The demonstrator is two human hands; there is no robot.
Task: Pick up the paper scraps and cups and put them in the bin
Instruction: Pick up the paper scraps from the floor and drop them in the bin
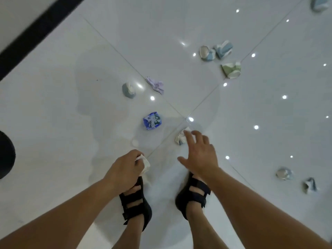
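Note:
My left hand (125, 168) grips a crumpled white paper scrap (144, 163) above my left foot. My right hand (199, 151) reaches out with spread fingers over a crumpled white and green cup (180, 138) on the floor; its fingertips are at the cup. A crushed blue patterned cup (152, 120) lies just beyond my left hand. Farther off lie a grey-blue cup (128, 90), a lilac paper scrap (156, 85), two pale blue cups (207, 53) (223, 49) and a green cup (231, 70).
Glossy white tiled floor (71, 108) with light reflections. Two more crumpled cups (284, 173) (309, 186) lie at the right, another cup (318, 2) at the top right corner. A round black object (6, 155) shows at the left edge. My sandalled feet (136, 200) stand below.

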